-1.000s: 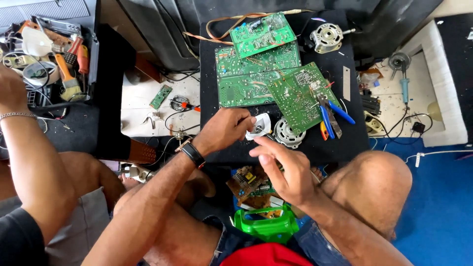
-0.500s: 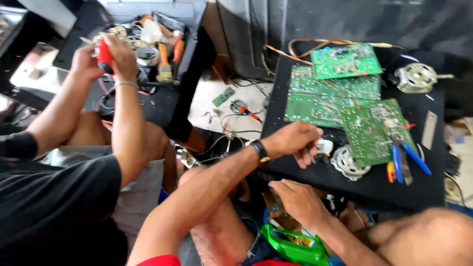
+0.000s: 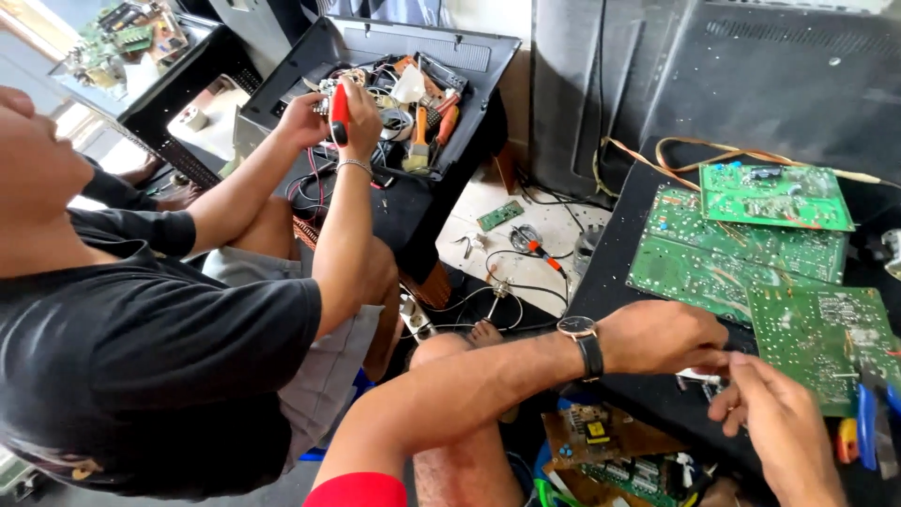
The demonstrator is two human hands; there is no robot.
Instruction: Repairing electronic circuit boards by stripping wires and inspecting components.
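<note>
Pinching a small white part [image 3: 699,377] at the near edge of the black counter [image 3: 648,394], the left hand [image 3: 662,338] and right hand [image 3: 774,418] meet fingertip to fingertip — each grip closed on it, beside the green circuit boards [image 3: 751,253]. Best kept low and steady — elbows tucked.

left wrist: black-strap watch [image 3: 580,335] | sleeve: red [image 3: 355,490] | forearms: bare

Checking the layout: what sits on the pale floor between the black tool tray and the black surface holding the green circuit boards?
In the head view, a small green board, an orange-handled tool and loose black wires lie on the pale floor.
</note>
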